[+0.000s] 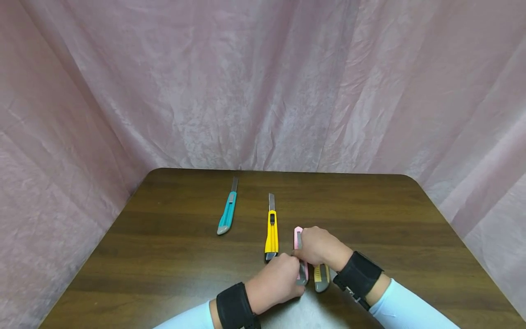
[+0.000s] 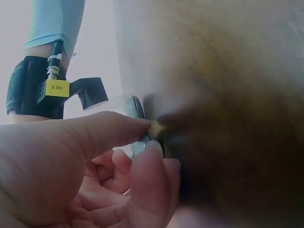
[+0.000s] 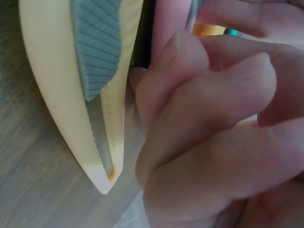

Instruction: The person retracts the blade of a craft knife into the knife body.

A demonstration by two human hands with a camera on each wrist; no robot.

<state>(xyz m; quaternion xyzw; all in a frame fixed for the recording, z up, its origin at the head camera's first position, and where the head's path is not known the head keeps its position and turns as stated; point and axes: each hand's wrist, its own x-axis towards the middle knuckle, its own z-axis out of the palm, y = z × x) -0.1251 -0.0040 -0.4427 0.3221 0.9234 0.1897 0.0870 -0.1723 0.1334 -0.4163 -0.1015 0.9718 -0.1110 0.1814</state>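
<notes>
- In the head view, pale blue sleeves (image 1: 186, 316) are reaching in from the bottom edge, each ending behind a black wristband (image 1: 235, 307).
- The left hand (image 1: 277, 281) is pinching the near, grey end of a pink cutter (image 1: 297, 237), which is lying on the brown table (image 1: 176, 265) right of its middle.
- The right hand (image 1: 318, 246) is covering the pink cutter's middle, its fingers curling in together and gripping it.
- A pale yellow cutter (image 1: 322, 278) is lying just to the right, its grey end showing below the right hand.
- Left of the hands, a yellow cutter (image 1: 271, 232) and, farther away, a teal cutter (image 1: 228, 211) are lying with blades out and pointing away; a pink curtain (image 1: 222, 91) is hanging behind.
- In the left wrist view, the thumb and fingertips are closing on a grey end, seemingly the pink cutter's, though haze is blurring it; a yellow label (image 2: 58, 88) is showing on the other wrist's gear.
- In the right wrist view, the pale yellow cutter is filling the left side, its ribbed grey slider (image 3: 97, 42) showing; the curled fingers are pressing against the pink cutter beside it.
</notes>
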